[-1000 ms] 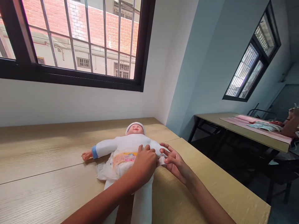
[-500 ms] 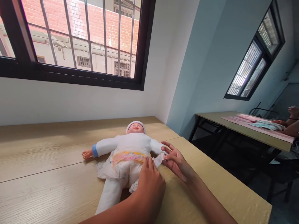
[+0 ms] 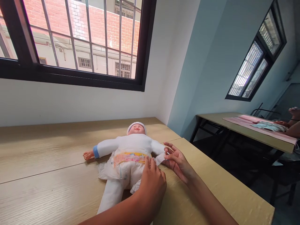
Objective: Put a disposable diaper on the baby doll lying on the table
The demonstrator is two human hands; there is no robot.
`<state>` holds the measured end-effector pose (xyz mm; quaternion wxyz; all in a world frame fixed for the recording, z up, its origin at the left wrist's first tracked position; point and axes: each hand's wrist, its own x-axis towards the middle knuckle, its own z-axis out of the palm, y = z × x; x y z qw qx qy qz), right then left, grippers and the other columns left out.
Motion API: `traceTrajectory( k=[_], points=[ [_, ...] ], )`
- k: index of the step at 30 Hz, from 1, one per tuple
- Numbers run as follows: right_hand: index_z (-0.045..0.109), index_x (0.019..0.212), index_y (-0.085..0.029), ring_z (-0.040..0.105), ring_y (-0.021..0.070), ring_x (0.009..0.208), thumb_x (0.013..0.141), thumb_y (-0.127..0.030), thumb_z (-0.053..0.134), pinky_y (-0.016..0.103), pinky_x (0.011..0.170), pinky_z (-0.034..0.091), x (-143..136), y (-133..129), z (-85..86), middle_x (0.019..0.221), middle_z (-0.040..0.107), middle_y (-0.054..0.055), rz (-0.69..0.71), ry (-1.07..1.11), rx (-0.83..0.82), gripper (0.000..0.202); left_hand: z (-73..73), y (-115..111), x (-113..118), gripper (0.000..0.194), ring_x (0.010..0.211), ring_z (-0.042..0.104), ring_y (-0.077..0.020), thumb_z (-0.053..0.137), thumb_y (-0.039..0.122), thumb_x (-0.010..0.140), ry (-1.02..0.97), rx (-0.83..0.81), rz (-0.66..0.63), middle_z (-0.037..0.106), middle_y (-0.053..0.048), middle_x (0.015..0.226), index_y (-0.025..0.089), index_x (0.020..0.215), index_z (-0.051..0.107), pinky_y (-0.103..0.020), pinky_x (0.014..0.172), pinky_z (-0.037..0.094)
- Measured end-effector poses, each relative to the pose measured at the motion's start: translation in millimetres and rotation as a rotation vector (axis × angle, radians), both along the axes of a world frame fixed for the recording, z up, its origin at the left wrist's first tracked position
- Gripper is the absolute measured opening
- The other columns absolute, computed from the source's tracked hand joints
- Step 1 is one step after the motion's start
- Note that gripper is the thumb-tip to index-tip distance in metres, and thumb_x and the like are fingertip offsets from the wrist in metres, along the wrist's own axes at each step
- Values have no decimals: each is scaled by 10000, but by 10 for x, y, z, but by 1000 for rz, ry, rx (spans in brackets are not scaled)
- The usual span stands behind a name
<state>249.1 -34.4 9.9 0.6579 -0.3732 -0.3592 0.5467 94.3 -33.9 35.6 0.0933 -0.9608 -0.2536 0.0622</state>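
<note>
A baby doll [image 3: 134, 142] in a white suit and white cap lies on its back on the wooden table [image 3: 53, 193], its head toward the wall. Around its hips is a diaper [image 3: 131, 170] with an orange and yellow printed front band. My left hand [image 3: 153, 181] presses its fingertips on the band's right end; that hand covers one of the doll's legs. Beside the doll's arm, my right hand [image 3: 177, 162] pinches the diaper's white side tab [image 3: 160, 158] between thumb and fingers, holding it out from the hip. The diaper's other side wing [image 3: 104, 170] lies loose on the table.
A barred window [image 3: 84, 43] is set in the wall behind the table. To the right stands a second table [image 3: 215, 120] with a pink cloth [image 3: 236, 120] and a light blue cloth on it. Another person's arm [image 3: 292, 125] reaches in there.
Both my hands keep almost the same place; the fingers of my right hand have shifted slightly on the tab. The view has moved a little.
</note>
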Motion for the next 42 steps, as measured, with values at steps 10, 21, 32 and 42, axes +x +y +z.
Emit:
traceTrajectory(
  k=[10,21,32,42],
  points=[
    [645,1001,-222,524,62,703,618,-107,831,245,731,547,9,7,-5,832,495,-54,-7,5,-18,441,-32,-58,-70,388,1291,474,-394,507,216,918,-82,155,-60,577,-247,1297,19,1230,627,-523,1068,372],
    [632,1025,-203,539,57,696,649,-69,792,224,726,553,19,4,-38,814,523,-55,30,35,-1,430,140,-74,-81,354,1268,507,-376,493,202,946,-64,48,-77,614,-253,1238,69,1249,619,-507,1069,387],
    [647,1012,-204,532,49,674,628,-83,819,227,739,566,-4,5,-38,785,522,-62,17,44,2,437,132,-175,-124,419,1312,424,-426,487,249,957,-55,-25,-37,548,-285,1301,74,1332,553,-550,1068,379],
    [654,1032,-196,541,51,686,666,-89,808,216,747,559,-46,-2,-65,785,528,-54,50,52,5,412,251,-219,-137,445,1372,295,-449,475,291,975,34,-231,21,521,-263,1350,72,1359,518,-635,1085,313]
  ],
)
